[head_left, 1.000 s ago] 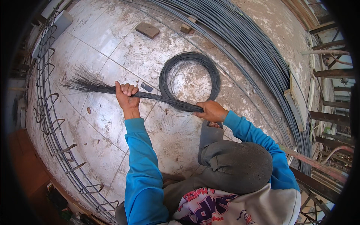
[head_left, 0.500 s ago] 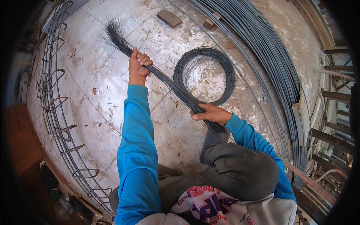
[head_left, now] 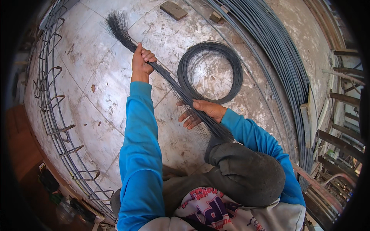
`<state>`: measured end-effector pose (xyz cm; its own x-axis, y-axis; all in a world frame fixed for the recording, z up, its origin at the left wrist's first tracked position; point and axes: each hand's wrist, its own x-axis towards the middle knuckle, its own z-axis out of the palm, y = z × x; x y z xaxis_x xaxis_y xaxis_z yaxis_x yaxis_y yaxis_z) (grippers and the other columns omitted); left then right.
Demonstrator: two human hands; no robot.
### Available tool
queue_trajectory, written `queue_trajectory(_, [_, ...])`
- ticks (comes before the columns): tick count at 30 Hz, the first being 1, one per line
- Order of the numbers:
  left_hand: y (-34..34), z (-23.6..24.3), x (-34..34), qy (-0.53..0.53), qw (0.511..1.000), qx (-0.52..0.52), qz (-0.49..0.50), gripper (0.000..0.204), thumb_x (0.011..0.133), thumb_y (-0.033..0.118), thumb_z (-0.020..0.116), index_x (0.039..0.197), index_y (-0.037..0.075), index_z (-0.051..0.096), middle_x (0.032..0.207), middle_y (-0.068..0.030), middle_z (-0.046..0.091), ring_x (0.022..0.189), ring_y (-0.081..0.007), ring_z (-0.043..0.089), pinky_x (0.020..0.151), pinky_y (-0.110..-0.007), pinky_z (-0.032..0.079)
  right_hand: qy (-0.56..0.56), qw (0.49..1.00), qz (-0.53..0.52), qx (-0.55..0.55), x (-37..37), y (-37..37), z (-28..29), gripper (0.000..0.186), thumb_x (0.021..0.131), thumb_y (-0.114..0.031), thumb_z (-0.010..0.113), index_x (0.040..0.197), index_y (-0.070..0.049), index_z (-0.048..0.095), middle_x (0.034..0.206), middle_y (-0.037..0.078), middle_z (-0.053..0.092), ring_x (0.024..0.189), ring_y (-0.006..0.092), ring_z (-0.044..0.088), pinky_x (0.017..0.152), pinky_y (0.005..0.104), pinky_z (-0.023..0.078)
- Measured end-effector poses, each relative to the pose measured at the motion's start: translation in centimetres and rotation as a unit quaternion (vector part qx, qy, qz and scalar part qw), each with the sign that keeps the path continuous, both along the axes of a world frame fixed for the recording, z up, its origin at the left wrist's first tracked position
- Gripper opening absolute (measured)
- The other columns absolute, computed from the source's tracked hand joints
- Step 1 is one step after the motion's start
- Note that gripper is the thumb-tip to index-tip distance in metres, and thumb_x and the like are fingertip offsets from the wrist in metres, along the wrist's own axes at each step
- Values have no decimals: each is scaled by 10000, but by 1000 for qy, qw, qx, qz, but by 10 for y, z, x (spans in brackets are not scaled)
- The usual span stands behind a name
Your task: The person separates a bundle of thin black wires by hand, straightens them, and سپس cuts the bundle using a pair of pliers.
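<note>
A long bundle of thin dark wire [head_left: 170, 79] runs slantwise from upper left toward my right knee. Its far end fans out into loose tips beyond my left hand [head_left: 142, 61], which is closed firmly around it. Under the near part of the bundle lies my right hand [head_left: 210, 110], its fingers spread out past the wire's left side and the thumb near the top. These fingers are stretched, not wrapped round. A few stray wires hang by them. The bundle's near end rests close to my knee [head_left: 250, 169]. Just beyond the right hand, a wire coil [head_left: 237, 73] lies on the floor.
Long steel rods [head_left: 269, 50] curve along the right, beside a wooden piece [head_left: 308, 119] and stacked timber [head_left: 345, 100]. A rebar cage [head_left: 50, 104] lines the left. Two small blocks, one a brick-like slab [head_left: 173, 10], lie on the stained tile floor [head_left: 104, 77].
My right hand has loosened from its pinch on the bundle, its fingers now spread underneath and its place slightly higher. My left hand keeps its grip. The view has shifted a little.
</note>
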<state>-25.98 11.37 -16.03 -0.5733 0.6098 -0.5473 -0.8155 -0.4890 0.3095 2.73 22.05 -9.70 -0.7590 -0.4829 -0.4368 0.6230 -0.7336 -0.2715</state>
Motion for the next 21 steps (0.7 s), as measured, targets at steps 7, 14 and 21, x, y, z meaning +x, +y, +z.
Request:
queue_trajectory(7, [-22, -12, -30, 8, 1000, -30, 2, 392, 935, 378, 554, 645, 149, 422, 519, 55, 331, 446, -76, 334, 460, -246, 318, -23, 973, 95, 211, -4, -4, 18, 268, 908, -277, 618, 1008, -65, 490, 618, -32, 413, 524, 68, 454, 520, 270, 498])
queue_trajectory(14, [-1, 10, 86, 38, 998, 21, -46, 348, 920, 445, 542, 901, 101, 587, 797, -37, 604, 781, -219, 597, 851, -505, 487, -15, 940, 77, 332, -36, 12, 17, 276, 912, -303, 613, 908, -52, 499, 583, -39, 378, 441, 40, 324, 374, 213, 248])
queue_trajectory(21, [26, 20, 153, -30, 997, -54, 40, 371, 933, 428, 543, 716, 162, 404, 548, 50, 329, 457, -72, 316, 433, -233, 303, 85, 913, 133, 375, -24, 36, 5, 367, 958, -373, 505, 1017, -15, 558, 810, 91, 603, 662, 157, 581, 607, 292, 479])
